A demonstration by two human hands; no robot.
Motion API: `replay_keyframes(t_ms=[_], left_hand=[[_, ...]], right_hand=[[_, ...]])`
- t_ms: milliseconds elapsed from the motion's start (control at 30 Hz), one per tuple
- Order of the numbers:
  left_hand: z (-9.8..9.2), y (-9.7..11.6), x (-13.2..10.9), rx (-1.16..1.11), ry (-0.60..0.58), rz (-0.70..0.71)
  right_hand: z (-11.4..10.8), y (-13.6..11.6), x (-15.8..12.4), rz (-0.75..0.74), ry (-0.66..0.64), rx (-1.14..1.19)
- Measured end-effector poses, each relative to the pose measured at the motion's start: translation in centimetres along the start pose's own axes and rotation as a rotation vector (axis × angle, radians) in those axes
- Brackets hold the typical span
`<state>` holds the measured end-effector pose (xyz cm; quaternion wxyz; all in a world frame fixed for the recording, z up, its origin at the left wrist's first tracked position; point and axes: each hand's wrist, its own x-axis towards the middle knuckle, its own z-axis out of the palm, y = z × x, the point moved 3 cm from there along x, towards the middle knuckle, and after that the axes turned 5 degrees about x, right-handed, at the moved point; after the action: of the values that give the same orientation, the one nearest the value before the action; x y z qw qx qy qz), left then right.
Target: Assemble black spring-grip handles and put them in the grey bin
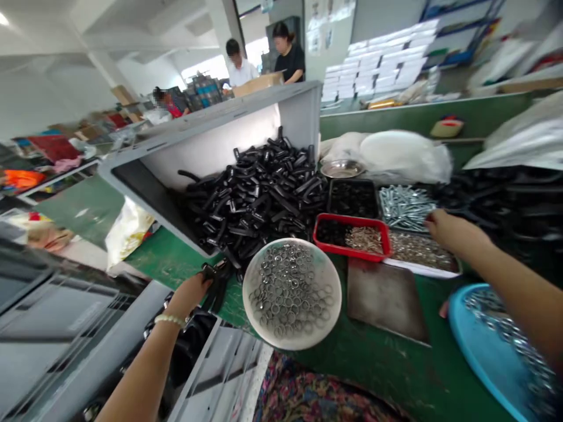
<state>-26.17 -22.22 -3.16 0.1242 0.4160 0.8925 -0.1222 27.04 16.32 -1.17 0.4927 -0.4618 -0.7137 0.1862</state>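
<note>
My left hand [190, 298], with a beaded bracelet on the wrist, is at the table's front left edge. Its fingers are closed around black curved handle-like pieces [215, 290] below the spilling heap. My right hand [446, 228] is over the right end of a tray of silver bolts [405, 206], fingertips pinched together; whatever they hold is too small to make out. Just below that hand lies a tray of small metal pieces [417, 251]. Between my hands stands a white round bowl of metal rings [292, 293].
A grey crate [145, 181] lies tipped, black pieces [264, 193] spilling out. A red tray [352, 234], a dark flat plate [387, 299] and a blue basin [475, 346] of metal parts stand on the green table. Several people work behind.
</note>
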Motion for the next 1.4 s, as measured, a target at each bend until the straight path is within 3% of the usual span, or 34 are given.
replay_keyframes(t_ms=[100,167,200,233,300,367,400,467,533,633,733,867,933,1000,1067,1133,1267,1333,1400], left_hand=[[-3.3,2.0,-0.1,0.111,0.056,0.033],[-7.2,6.9,0.0,0.122,0.323,0.14],[-9.1,10.7,0.1,0.044,0.424,0.258],[-10.6,15.4,0.3,-0.066,0.443,0.44],[-12.6,25.8,1.2,-0.259,0.343,0.788],[-13.2,35.4,2.7,-0.385,0.152,0.883],[-13.2,39.4,3.5,-0.404,0.127,0.886],[-12.8,45.3,4.9,-0.431,0.091,0.888],[-12.2,48.5,5.8,-0.461,0.065,0.877],[-11.7,49.7,6.7,-0.55,0.035,0.854],[-11.8,48.9,6.4,-0.7,0.022,0.832],[-9.9,46.4,2.3,-0.917,-0.083,0.848],[-7.5,44.6,-1.2,-1.077,-0.263,0.878],[-4.7,42.6,-4.7,-1.46,-0.676,0.824],[-2.8,40.7,-7.3,-1.73,-0.905,0.699],[-1.8,39.3,-8.9,-1.862,-0.905,0.629],[-1.7,38.0,-10.5,-1.855,-0.772,0.75],[-1.4,37.2,-10.9,-1.815,-0.787,0.747],[-0.8,36.0,-11.3,-1.789,-0.895,0.67]], right_hand=[[-2.0,-1.6,-2.6,0.067,-0.081,-0.153],[-2.3,-3.4,-4.8,0.099,-0.11,-0.174],[-2.1,-4.6,-6.0,0.11,-0.118,-0.16],[-1.6,-5.8,-7.2,0.122,-0.132,-0.116],[-0.5,-8.3,-9.5,0.119,-0.134,-0.037],[0.3,-10.3,-11.8,0.112,-0.136,0.008],[0.4,-11.0,-12.9,0.109,-0.138,0.016],[-0.3,-11.5,-15.0,0.107,-0.145,0.011],[-1.6,-11.2,-16.6,0.115,-0.133,-0.015],[-3.7,-9.8,-18.1,0.157,-0.086,-0.049],[-4.5,-9.1,-18.0,0.216,-0.038,-0.053],[-3.6,-10.4,-16.5,0.199,0.039,-0.033],[-2.8,-11.4,-15.9,0.123,0.06,-0.038],[-2.0,-12.1,-15.8,0.052,0.057,-0.056],[-1.2,-12.3,-16.3,0.003,0.033,-0.096],[-0.5,-12.4,-17.1,-0.075,-0.002,-0.153],[0.1,-12.6,-18.7,-0.198,-0.111,-0.19],[0.0,-12.5,-19.3,-0.096,-0.158,-0.057],[-0.1,-12.0,-20.0,0.129,-0.206,0.206]])
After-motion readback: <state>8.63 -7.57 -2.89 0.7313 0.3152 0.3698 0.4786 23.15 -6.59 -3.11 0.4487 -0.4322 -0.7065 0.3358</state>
